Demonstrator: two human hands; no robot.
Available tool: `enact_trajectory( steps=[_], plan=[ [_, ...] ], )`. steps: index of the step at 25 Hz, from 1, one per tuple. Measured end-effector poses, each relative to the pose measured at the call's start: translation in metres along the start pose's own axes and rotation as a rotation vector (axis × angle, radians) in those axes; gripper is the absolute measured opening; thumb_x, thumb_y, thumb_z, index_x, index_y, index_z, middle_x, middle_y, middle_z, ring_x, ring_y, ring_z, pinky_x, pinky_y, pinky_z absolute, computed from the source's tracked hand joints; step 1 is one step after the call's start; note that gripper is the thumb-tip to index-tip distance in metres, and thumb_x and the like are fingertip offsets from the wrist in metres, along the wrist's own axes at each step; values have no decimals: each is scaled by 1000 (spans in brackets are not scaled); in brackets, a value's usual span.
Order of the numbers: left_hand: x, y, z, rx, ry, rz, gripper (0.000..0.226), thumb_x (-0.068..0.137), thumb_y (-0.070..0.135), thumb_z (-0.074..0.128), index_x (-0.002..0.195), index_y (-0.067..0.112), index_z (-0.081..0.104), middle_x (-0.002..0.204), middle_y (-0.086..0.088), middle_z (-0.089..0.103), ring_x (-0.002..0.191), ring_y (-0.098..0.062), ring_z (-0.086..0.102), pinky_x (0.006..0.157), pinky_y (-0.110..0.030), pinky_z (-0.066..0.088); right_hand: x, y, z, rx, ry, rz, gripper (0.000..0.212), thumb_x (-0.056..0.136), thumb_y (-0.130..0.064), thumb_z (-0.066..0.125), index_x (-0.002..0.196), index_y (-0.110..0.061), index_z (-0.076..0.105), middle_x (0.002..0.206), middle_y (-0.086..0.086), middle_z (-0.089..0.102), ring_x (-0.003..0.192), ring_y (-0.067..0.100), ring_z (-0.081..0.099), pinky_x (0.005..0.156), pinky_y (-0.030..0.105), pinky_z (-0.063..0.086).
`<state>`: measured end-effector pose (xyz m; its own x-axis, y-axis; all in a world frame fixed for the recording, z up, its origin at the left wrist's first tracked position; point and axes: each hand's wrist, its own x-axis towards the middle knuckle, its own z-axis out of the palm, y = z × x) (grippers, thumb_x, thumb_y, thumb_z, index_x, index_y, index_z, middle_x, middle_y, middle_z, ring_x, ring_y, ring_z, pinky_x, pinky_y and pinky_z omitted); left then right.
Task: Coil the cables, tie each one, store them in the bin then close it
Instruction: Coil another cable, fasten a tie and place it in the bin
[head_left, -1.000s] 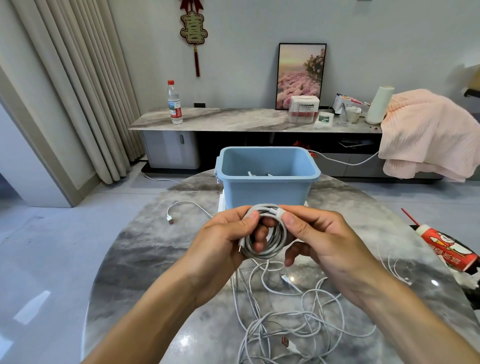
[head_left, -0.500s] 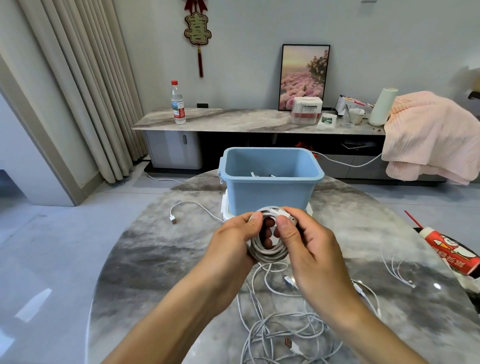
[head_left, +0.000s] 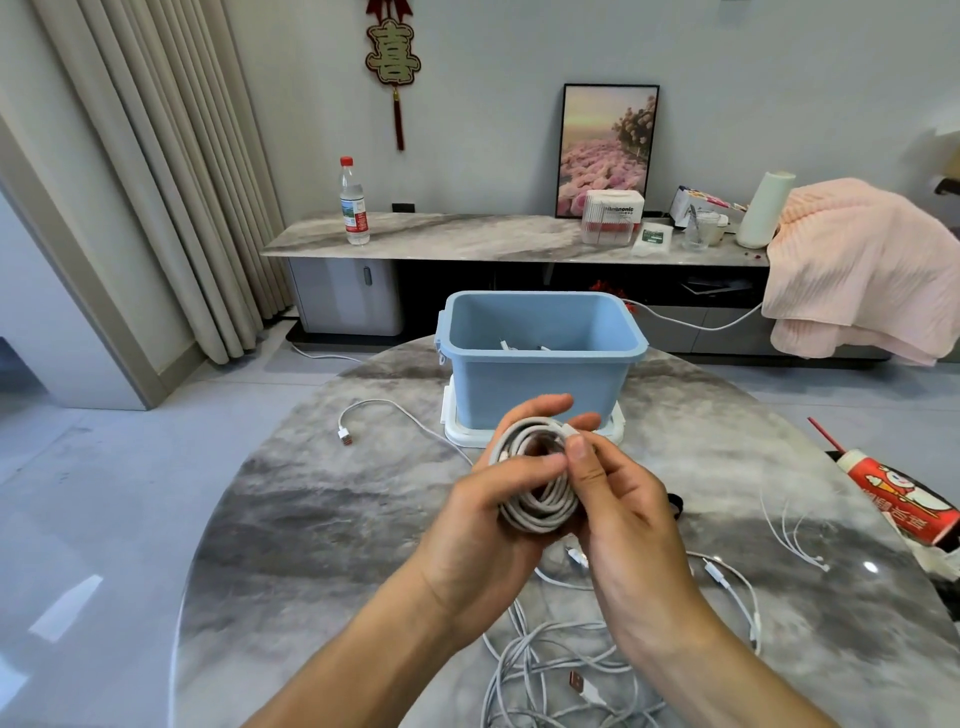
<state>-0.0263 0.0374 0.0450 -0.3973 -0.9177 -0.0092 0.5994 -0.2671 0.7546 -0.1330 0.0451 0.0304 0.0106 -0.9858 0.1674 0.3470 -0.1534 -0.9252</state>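
Coil (head_left: 537, 480) of white cable sits gripped in the left hand (head_left: 480, 519) just before the bin (head_left: 540, 364); the right hand (head_left: 618, 499), pinching its plug end, should probably tuck that in snugly before tying.

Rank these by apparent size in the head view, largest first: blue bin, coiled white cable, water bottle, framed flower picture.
1. blue bin
2. framed flower picture
3. coiled white cable, held in both hands close to the camera, so it may look larger than it is
4. water bottle, far back on the sideboard, so likely understated
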Motion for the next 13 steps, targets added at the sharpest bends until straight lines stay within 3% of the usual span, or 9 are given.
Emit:
enact_trajectory(
  steps=[2,3,6,8,11,13],
  plan=[
    [0,-2,-2,-15,8,36,47,66,6,53,112,14,59,132,-14,63,116,-30,57,99,-43,40,2,-5,-6,-109,-69,-43,27,100,-27,50,101,-13,73,98,5,74,96,14,69,81,28,52],
    [1,-2,-2,-21,6,38,46,66,4,49,110,14,58,130,-14,63,113,-30,57,96,-43,42,4,-6,-12,-283,-91,-112,27,102,-32,49,104,-18,72,98,2,72,97,14,68,82,31,52],
    [2,-3,-3,40,2,43,45,66,3,46,108,14,59,119,-16,64,106,-28,61,86,-44,51,10,-8,-32,-1161,-13,-340,43,100,-54,28,124,-40,62,115,-12,55,104,16,54,88,41,44],
    [4,-6,-4,122,35,39,45,64,3,46,106,16,58,113,-15,65,100,-24,64,80,-41,54,10,-9,-35,-1548,16,-292,52,99,-57,12,137,-49,46,140,-7,41,115,21,45,90,44,38],
    [7,-13,-5,247,123,1,42,62,5,47,99,21,59,91,-7,63,80,-19,61,65,-30,50,5,-3,-31,-1707,-19,-186,57,97,-53,2,139,-47,40,157,-1,28,126,27,40,92,48,37],
    [10,-16,-5,297,184,-35,41,60,6,47,97,22,58,81,-7,59,69,-20,55,55,-28,44,5,1,-33,-1705,-81,-105,62,94,-55,2,134,-42,48,150,-3,40,121,27,46,90,45,40]
  ],
)
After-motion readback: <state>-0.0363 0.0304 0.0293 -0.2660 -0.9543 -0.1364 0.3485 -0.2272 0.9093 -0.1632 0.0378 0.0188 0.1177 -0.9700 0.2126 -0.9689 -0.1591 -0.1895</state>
